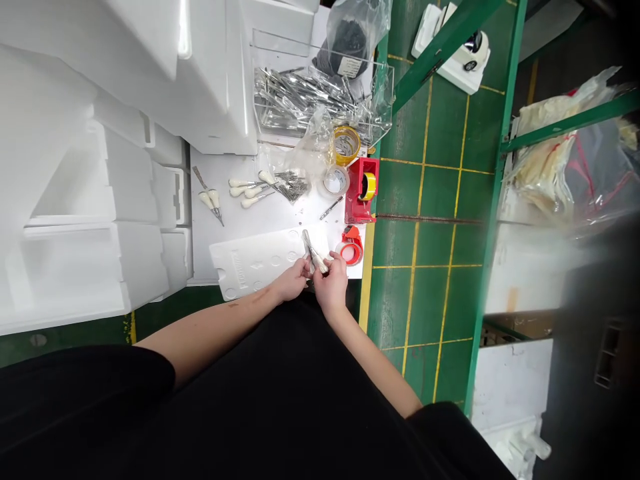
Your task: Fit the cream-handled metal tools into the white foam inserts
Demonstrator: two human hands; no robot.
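My left hand (293,280) and my right hand (331,283) meet at the near edge of the white table (280,217). Both are closed around a small bundle of metal tools with cream handles (314,255), its metal tips pointing away from me. Under the hands lies a flat white foam tray (255,263) with round dimples. More cream-handled tools (250,190) lie loose farther back, two others (211,200) to the left. A red tape roll (351,250) sits just right of my right hand.
A red tape dispenser (361,190), yellow tape roll (346,145) and clear tape roll (335,180) stand at the table's right edge. A clear box of metal rods (305,100) sits behind. White foam blocks (90,187) fill the left. Green floor (430,233) lies to the right.
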